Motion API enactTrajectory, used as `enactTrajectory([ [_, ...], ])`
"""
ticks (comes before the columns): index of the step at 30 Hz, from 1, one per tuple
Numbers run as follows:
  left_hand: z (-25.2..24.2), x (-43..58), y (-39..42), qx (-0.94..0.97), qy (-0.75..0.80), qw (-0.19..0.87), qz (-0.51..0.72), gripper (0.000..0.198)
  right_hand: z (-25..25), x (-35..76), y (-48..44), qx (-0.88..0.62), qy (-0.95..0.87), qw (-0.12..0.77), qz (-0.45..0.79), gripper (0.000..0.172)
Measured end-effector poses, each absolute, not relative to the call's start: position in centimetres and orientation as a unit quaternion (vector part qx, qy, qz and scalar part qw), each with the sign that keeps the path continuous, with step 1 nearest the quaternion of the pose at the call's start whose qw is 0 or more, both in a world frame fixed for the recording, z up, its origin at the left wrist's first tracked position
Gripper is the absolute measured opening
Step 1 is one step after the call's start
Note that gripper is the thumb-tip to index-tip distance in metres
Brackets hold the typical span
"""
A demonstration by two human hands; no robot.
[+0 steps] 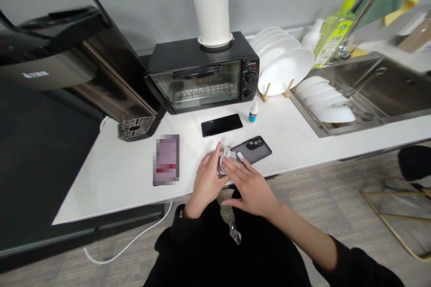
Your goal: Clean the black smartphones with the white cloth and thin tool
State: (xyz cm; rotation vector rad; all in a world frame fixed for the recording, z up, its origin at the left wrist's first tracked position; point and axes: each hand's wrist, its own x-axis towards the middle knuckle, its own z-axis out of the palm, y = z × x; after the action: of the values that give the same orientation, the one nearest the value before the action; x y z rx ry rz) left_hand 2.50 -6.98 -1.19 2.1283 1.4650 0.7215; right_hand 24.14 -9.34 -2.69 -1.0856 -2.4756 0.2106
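A grey phone case (pixel 266 149) with a black oval camera surround lies near the counter's front edge; whether a phone is inside I cannot tell. My left hand (pixel 209 177) grips its left end, index finger pointing up. A crumpled whitish tissue (pixel 226 154) sits on the case between my hands. My right hand (pixel 251 186) presses the tissue with its fingers, thumb sticking out below. Behind them a black phone (pixel 222 125) lies flat, and a small white-and-blue bottle (pixel 253 113) stands upright to its right. To the left lies a purple flat item (pixel 167 160), blurred by pixels.
A black toaster oven (pixel 202 83) stands at the back, bearing a white utensil holder (pixel 211 13). A dark dispenser machine (pixel 111 85) is on the left. White plates (pixel 286 71) stand in a rack beside the sink (pixel 323 132). A white cable (pixel 134 242) hangs below the counter.
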Motion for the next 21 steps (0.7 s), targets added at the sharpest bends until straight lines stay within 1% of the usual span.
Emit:
enactTrajectory([
  [2, -1.1, 2.5, -7.0, 0.773, 0.529, 0.227, 0.265, 0.110, -2.7, 25.5, -8.9, -0.435, -0.875, 0.206, 0.051, 0.094],
  [4, -1.1, 2.6, -6.9, 0.774, 0.527, 0.226, 0.267, 0.115, -2.9, 27.0, -8.4, -0.508, -0.836, 0.208, 0.017, 0.089],
  [6, -1.0, 2.7, -6.9, 0.776, 0.527, 0.223, 0.266, 0.116, -3.0, 27.0, -8.4, -0.524, -0.824, 0.215, 0.008, 0.093],
  [9, -1.0, 2.6, -7.0, 0.772, 0.535, 0.226, 0.259, 0.110, -2.9, 24.7, -8.9, -0.429, -0.874, 0.223, 0.050, 0.107],
  [10, -1.0, 2.5, -7.0, 0.770, 0.537, 0.229, 0.257, 0.108, -2.8, 24.2, -9.0, -0.401, -0.887, 0.221, 0.063, 0.108],
  [12, -0.9, 2.5, -7.1, 0.769, 0.536, 0.234, 0.258, 0.108, -2.6, 24.6, -8.6, -0.391, -0.895, 0.203, 0.067, 0.099],
  [14, -0.9, 2.5, -7.0, 0.773, 0.527, 0.235, 0.263, 0.111, -2.5, 26.3, -8.0, -0.449, -0.871, 0.194, 0.042, 0.086],
  [15, -0.9, 2.5, -7.0, 0.775, 0.523, 0.233, 0.266, 0.112, -2.5, 27.0, -7.8, -0.481, -0.854, 0.194, 0.028, 0.084],
  [17, -0.9, 2.6, -6.9, 0.777, 0.523, 0.228, 0.266, 0.112, -2.6, 27.2, -7.7, -0.504, -0.840, 0.201, 0.015, 0.088],
  [19, -1.1, 2.5, -7.0, 0.773, 0.532, 0.227, 0.263, 0.109, -2.8, 25.6, -8.0, -0.456, -0.864, 0.209, 0.031, 0.099],
  [21, -1.2, 2.3, -7.1, 0.767, 0.540, 0.231, 0.260, 0.107, -2.8, 24.0, -8.3, -0.390, -0.895, 0.212, 0.057, 0.104],
])
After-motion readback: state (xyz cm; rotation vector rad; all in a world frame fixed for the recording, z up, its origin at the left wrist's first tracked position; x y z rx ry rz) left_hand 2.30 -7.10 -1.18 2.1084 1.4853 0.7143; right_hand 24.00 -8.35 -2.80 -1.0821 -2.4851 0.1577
